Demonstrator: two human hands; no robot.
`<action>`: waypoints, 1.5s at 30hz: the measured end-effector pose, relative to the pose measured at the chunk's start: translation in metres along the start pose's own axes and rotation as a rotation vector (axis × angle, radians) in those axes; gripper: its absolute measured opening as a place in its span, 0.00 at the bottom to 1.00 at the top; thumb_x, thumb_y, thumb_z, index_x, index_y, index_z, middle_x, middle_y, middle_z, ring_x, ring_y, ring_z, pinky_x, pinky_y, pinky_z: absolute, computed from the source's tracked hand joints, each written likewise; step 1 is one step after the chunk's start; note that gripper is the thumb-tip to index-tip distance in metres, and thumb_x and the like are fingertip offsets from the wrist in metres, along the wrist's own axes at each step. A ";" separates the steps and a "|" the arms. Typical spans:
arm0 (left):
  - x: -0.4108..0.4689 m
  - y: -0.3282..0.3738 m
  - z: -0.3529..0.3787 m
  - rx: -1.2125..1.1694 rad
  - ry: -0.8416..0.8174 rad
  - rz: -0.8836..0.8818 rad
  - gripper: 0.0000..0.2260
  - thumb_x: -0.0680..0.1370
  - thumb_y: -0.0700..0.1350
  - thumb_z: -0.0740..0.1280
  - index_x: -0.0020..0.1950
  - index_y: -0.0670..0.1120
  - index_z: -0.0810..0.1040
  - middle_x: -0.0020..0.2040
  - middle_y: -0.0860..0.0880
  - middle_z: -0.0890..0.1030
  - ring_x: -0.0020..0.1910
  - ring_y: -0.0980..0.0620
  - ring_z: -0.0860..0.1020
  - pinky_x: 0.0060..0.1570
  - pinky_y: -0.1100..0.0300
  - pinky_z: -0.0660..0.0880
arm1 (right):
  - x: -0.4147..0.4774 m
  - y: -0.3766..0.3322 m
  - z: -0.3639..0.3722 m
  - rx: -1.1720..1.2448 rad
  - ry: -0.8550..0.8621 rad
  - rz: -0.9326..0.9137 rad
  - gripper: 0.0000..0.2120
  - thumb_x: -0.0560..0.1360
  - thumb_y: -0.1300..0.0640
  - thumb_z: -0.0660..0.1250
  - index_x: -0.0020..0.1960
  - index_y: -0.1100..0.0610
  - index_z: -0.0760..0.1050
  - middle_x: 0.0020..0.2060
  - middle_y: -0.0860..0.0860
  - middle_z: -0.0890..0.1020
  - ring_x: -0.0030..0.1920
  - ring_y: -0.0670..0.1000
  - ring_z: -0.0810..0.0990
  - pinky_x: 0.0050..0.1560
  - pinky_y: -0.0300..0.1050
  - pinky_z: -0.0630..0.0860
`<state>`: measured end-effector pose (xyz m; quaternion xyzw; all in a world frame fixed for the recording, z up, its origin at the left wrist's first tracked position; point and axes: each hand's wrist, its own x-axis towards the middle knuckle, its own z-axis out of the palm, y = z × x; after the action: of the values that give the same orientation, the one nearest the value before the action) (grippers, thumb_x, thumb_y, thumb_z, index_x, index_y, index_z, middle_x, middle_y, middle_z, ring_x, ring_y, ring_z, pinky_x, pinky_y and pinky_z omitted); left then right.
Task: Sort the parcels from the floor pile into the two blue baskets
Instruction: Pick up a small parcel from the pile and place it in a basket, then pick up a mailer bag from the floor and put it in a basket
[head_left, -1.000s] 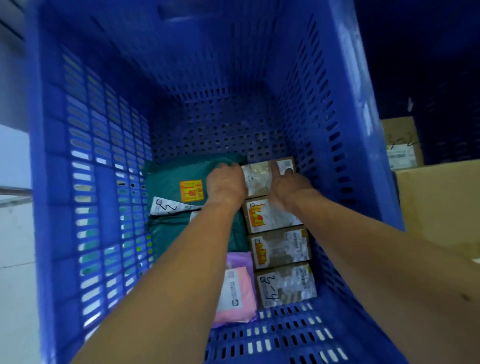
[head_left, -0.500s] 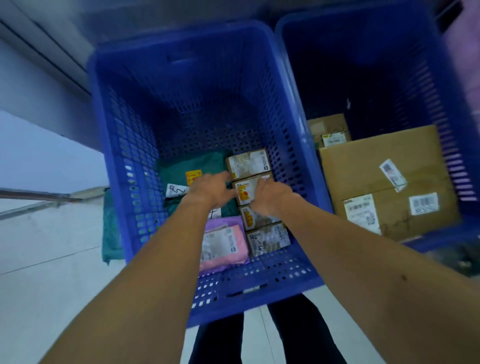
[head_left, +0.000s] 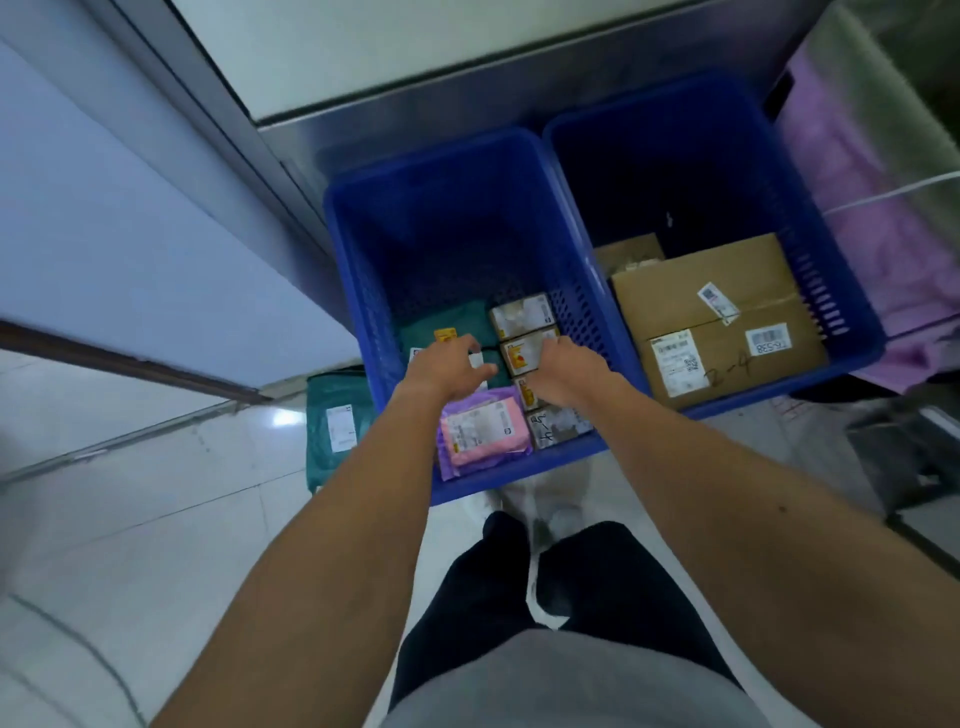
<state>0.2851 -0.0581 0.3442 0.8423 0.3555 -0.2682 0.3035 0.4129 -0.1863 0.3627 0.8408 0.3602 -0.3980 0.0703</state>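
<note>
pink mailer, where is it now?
Head view: the pink mailer lies in the left blue basket, near corner, left of the small-box row.

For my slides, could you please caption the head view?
Left hand and right hand over small boxes in the left basket; a large cardboard box sits in the right basket.

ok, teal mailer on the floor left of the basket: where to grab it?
Probably pinch the near-left corner of the teal mailer, coming from its open left side. It looks flat and limp, and its right edge runs behind the left basket.
</note>
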 end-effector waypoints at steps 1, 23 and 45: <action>-0.011 -0.002 0.001 0.009 -0.011 -0.015 0.27 0.80 0.62 0.63 0.74 0.49 0.69 0.69 0.44 0.77 0.65 0.42 0.76 0.59 0.50 0.72 | -0.010 -0.001 0.003 0.018 0.017 0.000 0.22 0.82 0.52 0.60 0.71 0.64 0.68 0.67 0.61 0.74 0.60 0.61 0.77 0.52 0.52 0.74; -0.215 -0.068 0.069 -0.495 0.211 -0.415 0.20 0.77 0.60 0.65 0.60 0.47 0.78 0.60 0.46 0.80 0.59 0.43 0.80 0.63 0.47 0.75 | -0.123 -0.005 0.068 -0.165 0.125 -0.256 0.22 0.82 0.51 0.58 0.71 0.62 0.66 0.67 0.60 0.72 0.63 0.61 0.74 0.58 0.53 0.71; -0.176 -0.292 0.087 -0.625 -0.018 -0.378 0.17 0.80 0.57 0.63 0.62 0.48 0.76 0.57 0.48 0.78 0.58 0.46 0.76 0.62 0.51 0.72 | -0.056 -0.231 0.219 -0.068 0.069 -0.220 0.13 0.80 0.56 0.58 0.61 0.59 0.74 0.58 0.57 0.77 0.59 0.61 0.77 0.56 0.54 0.74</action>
<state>-0.0642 -0.0311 0.3097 0.6260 0.5669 -0.2055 0.4944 0.1009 -0.1367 0.2943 0.8065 0.4659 -0.3616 0.0422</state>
